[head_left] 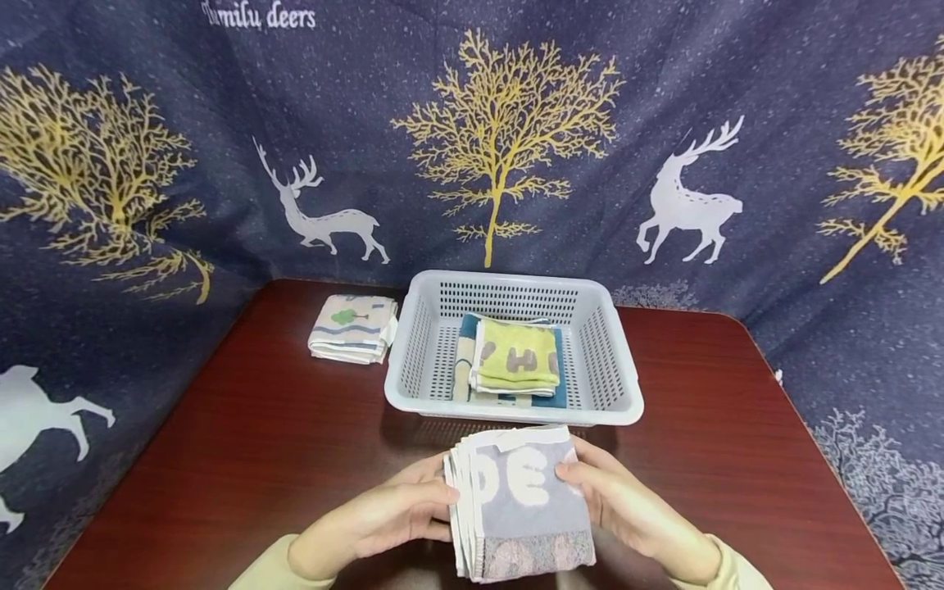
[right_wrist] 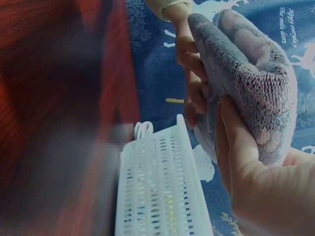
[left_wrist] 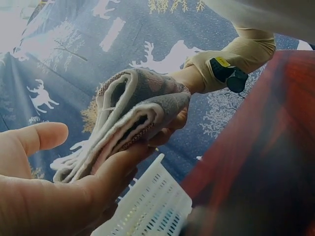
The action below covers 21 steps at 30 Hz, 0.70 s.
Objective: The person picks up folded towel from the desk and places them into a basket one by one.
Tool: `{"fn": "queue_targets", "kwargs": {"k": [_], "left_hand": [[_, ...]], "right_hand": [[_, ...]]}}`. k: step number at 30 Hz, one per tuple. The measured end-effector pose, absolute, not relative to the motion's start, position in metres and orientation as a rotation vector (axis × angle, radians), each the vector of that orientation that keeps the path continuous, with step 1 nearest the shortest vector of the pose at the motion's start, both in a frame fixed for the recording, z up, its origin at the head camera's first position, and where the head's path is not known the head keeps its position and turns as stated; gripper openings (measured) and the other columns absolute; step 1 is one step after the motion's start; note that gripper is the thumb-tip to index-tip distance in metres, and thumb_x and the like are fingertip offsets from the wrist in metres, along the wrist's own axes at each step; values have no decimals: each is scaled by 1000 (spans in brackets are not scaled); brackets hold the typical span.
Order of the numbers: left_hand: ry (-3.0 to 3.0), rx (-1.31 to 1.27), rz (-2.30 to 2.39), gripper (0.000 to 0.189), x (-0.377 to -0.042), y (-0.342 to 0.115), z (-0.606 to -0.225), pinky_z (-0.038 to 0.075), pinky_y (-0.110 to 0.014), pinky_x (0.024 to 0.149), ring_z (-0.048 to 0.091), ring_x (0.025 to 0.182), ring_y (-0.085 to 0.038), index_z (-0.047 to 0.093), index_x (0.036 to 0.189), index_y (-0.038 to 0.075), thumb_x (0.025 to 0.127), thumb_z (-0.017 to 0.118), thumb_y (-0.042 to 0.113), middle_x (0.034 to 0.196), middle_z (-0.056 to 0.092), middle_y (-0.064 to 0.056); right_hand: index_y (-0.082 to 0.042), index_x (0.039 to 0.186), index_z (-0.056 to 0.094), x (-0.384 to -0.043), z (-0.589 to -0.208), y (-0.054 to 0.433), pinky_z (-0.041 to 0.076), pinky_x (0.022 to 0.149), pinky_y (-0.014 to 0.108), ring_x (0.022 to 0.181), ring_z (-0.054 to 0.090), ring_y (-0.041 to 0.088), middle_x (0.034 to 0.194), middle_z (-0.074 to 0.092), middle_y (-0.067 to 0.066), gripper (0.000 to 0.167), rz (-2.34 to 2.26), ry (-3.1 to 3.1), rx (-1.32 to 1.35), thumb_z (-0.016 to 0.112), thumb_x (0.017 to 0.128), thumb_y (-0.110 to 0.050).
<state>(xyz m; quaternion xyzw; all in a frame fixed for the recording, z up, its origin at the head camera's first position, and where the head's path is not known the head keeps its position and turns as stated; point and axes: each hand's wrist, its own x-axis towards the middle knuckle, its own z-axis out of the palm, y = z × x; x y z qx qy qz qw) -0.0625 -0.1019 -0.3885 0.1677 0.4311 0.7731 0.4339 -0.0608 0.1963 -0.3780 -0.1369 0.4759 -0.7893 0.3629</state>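
Note:
A folded grey towel (head_left: 527, 500) with white letters and a pinkish patterned band is held up in front of the basket, its layered folds facing left. My right hand (head_left: 627, 500) grips its right side, thumb on the front and fingers behind. Along the folded edge, my left hand (head_left: 401, 508) supports the towel from beneath. In the left wrist view that hand's thumb stands apart from the cloth, with the fingers extended under it. The right wrist view shows the towel's knitted underside against the right fingers.
Behind the towel stands a pale perforated plastic basket (head_left: 516, 411). Inside it a folded yellow-green towel (head_left: 516, 352) lies on a blue and beige towel (head_left: 463, 373). Left of the basket, a folded white and beige towel (head_left: 352, 328) rests on the dark red table (head_left: 708, 426). A patterned curtain hangs behind.

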Motion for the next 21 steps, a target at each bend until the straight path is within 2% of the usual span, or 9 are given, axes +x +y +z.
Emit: {"fn": "queue_targets", "kwargs": {"k": [12,21], "left_hand": [[1132,502,1928,70,-73,-106,-374,51,-36,94,63,109,-16,7,149,-5,94,47,8,122,62,-3],[1243,518,1914,64,-80,-103,-372,52,-32,93,64,105,-12,17,147,-4,94,51,6,116,66,-2]], "right_hand": [[-9,134,45,-67,-367,194,56,83,29,99,68,11,114,69,2,34,-2055,1280,-348,35,102,-6],[-9,132,46,-71,-361,192,56,83,28,98,68,10,112,69,0,32,-2071,1286,-329,33,102,-6]]}}
